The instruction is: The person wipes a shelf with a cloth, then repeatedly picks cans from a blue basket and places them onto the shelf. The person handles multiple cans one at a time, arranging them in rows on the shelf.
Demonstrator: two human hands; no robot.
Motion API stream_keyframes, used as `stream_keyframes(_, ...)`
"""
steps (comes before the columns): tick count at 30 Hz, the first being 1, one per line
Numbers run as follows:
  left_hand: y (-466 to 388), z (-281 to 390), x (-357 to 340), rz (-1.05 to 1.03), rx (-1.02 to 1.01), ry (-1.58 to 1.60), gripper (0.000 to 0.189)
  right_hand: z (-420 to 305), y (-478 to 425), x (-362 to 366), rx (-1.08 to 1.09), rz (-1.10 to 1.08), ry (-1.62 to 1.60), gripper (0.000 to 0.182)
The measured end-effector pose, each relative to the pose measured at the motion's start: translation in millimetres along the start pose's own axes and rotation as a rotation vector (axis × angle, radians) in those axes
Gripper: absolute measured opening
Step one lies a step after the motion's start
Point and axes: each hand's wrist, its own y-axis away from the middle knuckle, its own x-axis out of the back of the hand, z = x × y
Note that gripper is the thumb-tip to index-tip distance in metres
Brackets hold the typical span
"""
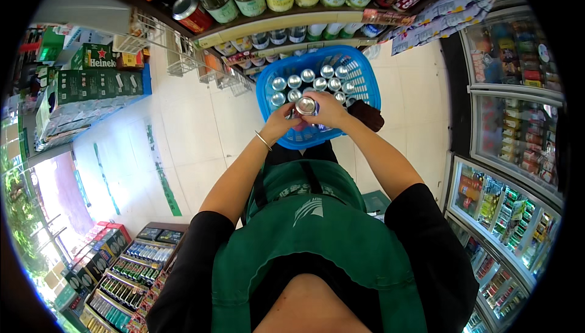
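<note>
My left hand (pixel 277 125) and my right hand (pixel 327 110) meet around one upright metal can (pixel 305 105), its silvery end facing up. Both hands hold it over the near part of a blue plastic basket (pixel 375 81). Several more cans (pixel 307 75) stand upright in the basket, their silvery ends up. A dark brown cloth (pixel 367 115) hangs over the basket's right rim. Something pink shows below the held can; what it is cannot be told.
Store shelves (pixel 292 18) with glass jars and a red can (pixel 192 13) rise just beyond the basket. Glass-door coolers (pixel 516 136) line the right side. Stacked beer cartons (pixel 98 87) stand at the left, and a display rack (pixel 132 278) of packaged goods at the lower left.
</note>
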Motion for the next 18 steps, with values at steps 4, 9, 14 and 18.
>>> stream_keyframes(4, 8, 83, 6, -0.076, -0.206, -0.129, 0.067, -51, -10, 56, 0.037, 0.077, -0.051, 0.058)
stream_keyframes(9, 30, 178, 6, -0.007, -0.394, -0.277, 0.069, -127, -28, 126, 0.169, 0.109, -0.118, 0.053)
stream_keyframes(14, 51, 274, 14, 0.069, -0.601, -0.248, 0.065, -208, -40, 179, 0.304, 0.249, -0.311, 0.056)
stream_keyframes(18, 76, 352, 26, 0.183, -0.822, -0.299, 0.060, -276, -47, 217, 0.488, 0.288, -0.228, 0.062)
